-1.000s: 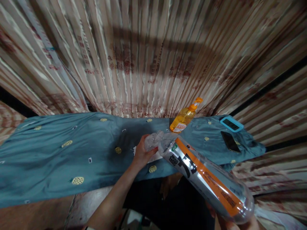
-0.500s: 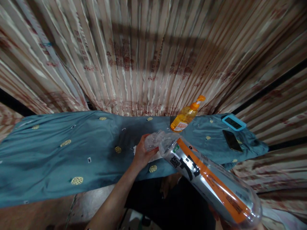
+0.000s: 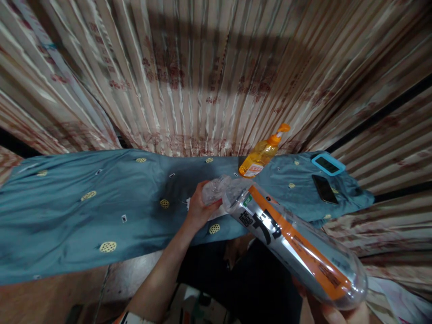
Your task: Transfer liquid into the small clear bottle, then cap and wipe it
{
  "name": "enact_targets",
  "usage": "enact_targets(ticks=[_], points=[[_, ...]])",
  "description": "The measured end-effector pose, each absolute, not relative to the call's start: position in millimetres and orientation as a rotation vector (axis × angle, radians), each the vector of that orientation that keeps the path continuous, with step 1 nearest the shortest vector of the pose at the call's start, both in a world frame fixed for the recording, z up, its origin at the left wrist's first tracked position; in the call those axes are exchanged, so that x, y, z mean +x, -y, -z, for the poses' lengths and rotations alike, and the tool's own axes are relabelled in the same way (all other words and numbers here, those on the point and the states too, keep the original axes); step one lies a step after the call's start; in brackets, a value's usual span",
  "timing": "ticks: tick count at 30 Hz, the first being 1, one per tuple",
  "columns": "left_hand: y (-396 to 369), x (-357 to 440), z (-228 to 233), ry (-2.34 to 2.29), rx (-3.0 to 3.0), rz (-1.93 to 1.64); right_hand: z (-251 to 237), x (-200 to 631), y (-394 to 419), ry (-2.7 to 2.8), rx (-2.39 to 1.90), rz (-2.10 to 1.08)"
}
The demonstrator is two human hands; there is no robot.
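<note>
Barely shifted, orange-labelled bottle [image 3: 293, 243] slants between hands [image 3: 197, 212] [image 3: 332, 313].

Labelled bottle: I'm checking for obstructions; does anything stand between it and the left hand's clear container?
Nothing visible does: the labelled bottle and clear container adjoin in this view; contact is unclear. The orange pump bottle stands beyond them.

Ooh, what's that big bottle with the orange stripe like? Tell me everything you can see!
The big bottle looks like clear, shiny plastic. Its silver label has a wide orange stripe, large black characters and a small green patch. It's held slanted, with the right hand gripping its rounded base. The narrower end points toward a small clear object in the left hand; I can't tell whether they touch, or whether there's any liquid inside.
</note>
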State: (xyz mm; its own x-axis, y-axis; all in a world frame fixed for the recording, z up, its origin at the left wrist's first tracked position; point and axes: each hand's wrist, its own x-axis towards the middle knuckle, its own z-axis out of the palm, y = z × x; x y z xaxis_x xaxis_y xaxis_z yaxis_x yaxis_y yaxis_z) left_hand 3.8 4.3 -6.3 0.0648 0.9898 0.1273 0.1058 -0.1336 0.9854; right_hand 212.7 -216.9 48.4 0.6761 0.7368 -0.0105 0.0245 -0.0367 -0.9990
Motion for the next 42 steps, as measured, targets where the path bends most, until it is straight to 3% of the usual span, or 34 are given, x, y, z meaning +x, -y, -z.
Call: enact_targets(ticks=[24,42], points=[[-9,7,4,-1.223,1.515,-1.247,-48,209,202,0.861,-1.136,-0.716],[-4,8,-1,-1.201,1.521,-1.265,-35,209,194,0.747,-1.084,-0.768]])
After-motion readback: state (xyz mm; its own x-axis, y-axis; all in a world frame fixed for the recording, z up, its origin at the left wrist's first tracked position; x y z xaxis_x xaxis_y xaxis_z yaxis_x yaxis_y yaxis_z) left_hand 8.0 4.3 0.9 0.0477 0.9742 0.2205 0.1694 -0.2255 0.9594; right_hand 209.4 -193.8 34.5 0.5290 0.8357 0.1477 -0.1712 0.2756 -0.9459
